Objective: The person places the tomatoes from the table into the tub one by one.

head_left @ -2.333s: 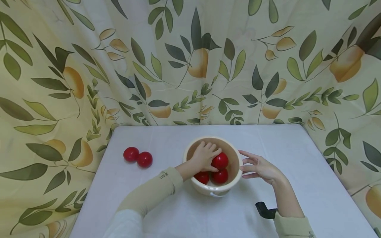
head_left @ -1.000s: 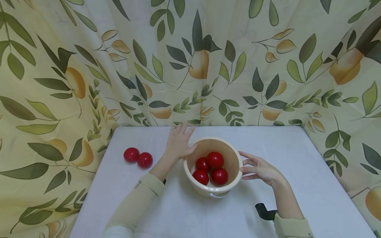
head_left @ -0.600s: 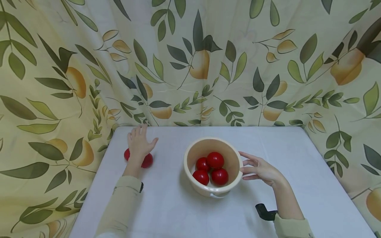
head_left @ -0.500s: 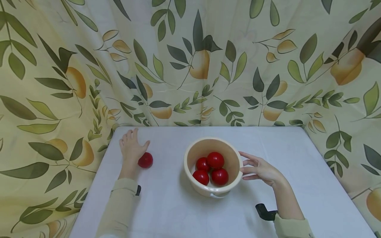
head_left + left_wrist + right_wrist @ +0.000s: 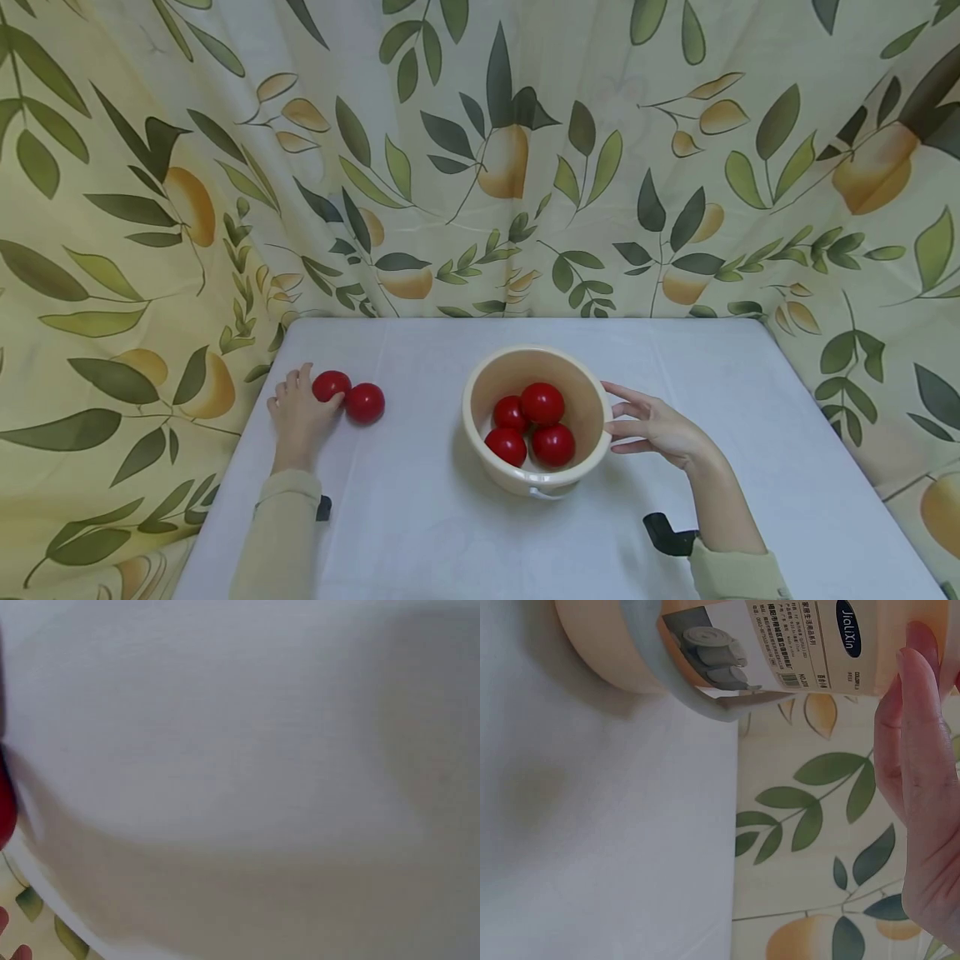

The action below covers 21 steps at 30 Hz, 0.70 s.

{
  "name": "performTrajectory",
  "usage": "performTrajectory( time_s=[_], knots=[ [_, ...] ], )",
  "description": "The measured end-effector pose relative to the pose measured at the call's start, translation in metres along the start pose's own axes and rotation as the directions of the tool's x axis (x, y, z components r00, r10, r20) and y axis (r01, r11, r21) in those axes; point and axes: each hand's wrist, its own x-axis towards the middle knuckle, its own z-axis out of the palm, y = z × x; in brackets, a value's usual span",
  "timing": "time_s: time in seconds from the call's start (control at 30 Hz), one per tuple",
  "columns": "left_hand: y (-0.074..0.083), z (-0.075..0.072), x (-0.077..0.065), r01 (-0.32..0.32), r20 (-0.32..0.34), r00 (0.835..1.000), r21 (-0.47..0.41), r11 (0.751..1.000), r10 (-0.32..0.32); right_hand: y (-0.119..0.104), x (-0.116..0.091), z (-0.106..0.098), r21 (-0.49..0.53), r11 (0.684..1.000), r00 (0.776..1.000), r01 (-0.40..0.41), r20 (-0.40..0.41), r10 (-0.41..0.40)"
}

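Two glossy red balls lie side by side on the left of the table in the head view, a left ball (image 5: 331,385) and a right ball (image 5: 365,403). My left hand (image 5: 300,417) is at the left ball's left side, thumb in front of it and fingers spread beyond. In the left wrist view a red ball (image 5: 6,799) shows only at the left edge, with fingertips (image 5: 21,952) below. A cream bucket (image 5: 480,462) stands mid-table with several red balls (image 5: 553,445) inside. My right hand (image 5: 660,429) rests loosely extended fingers against the bucket's right side.
The bucket's pale handle (image 5: 720,709) hangs down its side, near a printed label (image 5: 810,645). White cloth covers the table (image 5: 420,533). A leaf-and-fruit patterned curtain (image 5: 570,167) rises behind and on both sides. A black wrist mount (image 5: 670,534) sticks out from the right sleeve.
My left hand left a red ball in the bucket, came out, swept left over the two table balls and came down at the left one. My right hand stayed at the bucket.
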Motion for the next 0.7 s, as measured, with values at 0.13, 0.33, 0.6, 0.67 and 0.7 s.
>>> performTrajectory(
  time_s=[0.13, 0.33, 0.6, 0.67, 0.7],
  knots=[
    [-0.0046, 0.0053, -0.0022, 0.002, 0.049, 0.999, 0.005, 1.0, -0.002, 0.0006, 0.0001, -0.0004, 0.007, 1.0, 1.0, -0.002, 0.002, 0.002],
    [-0.0074, 0.0067, -0.0033, -0.009, 0.092, 0.996, 0.022, 1.0, 0.007, 0.0015, 0.0005, -0.0009, 0.015, 1.0, 1.0, -0.007, 0.0, 0.007],
    [-0.0075, 0.0095, -0.0036, -0.002, 0.102, 0.995, 0.027, 1.0, -0.001, 0.0027, 0.0009, -0.0016, 0.022, 1.0, 1.0, -0.003, 0.007, 0.003],
    [-0.0067, 0.0106, -0.0034, 0.004, 0.097, 0.995, 0.017, 1.0, -0.005, 0.0029, 0.0009, -0.0016, 0.021, 1.0, 1.0, -0.002, 0.005, 0.002],
    [-0.0064, 0.0113, -0.0032, 0.007, 0.094, 0.996, 0.013, 1.0, -0.008, 0.0029, 0.0011, -0.0015, 0.02, 1.0, 1.0, -0.002, 0.004, 0.002]
  ],
)
